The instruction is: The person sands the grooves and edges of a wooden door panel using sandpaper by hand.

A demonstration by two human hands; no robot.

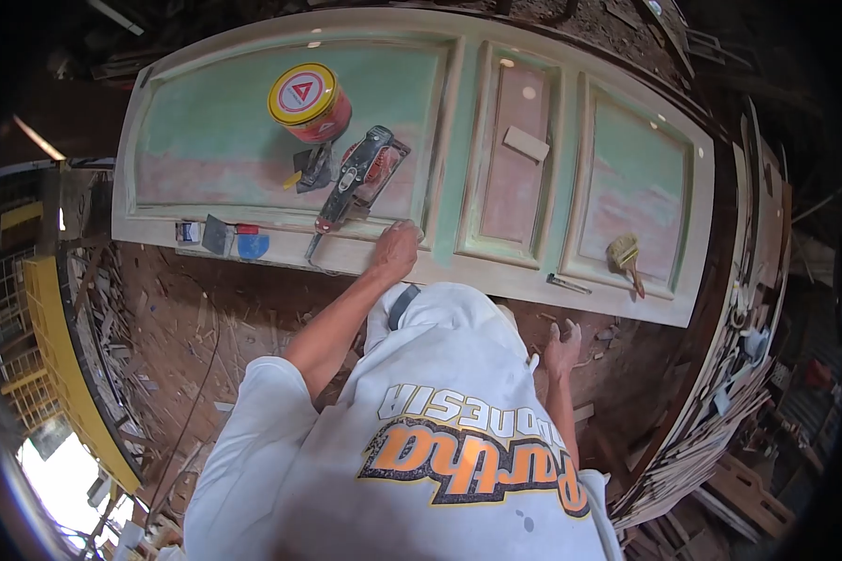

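Note:
My left hand rests on the near rail of a panelled wooden door, its fingers curled under. Whatever it holds, if anything, is hidden. My right hand hangs by my side below the door's near edge, fingers apart and nothing visible in them. Close to my left hand lies a power sander with its cord running off the near edge. Beyond it stands a red can with a yellow-rimmed lid, beside a crumpled dark piece. A pale rectangular block sits on the narrow middle panel.
A paintbrush and a thin dark tool lie on the door's right part. Along the near left edge are a small box, a grey scraper and a blue scraper. Wood scraps cover the floor; stacked boards stand right.

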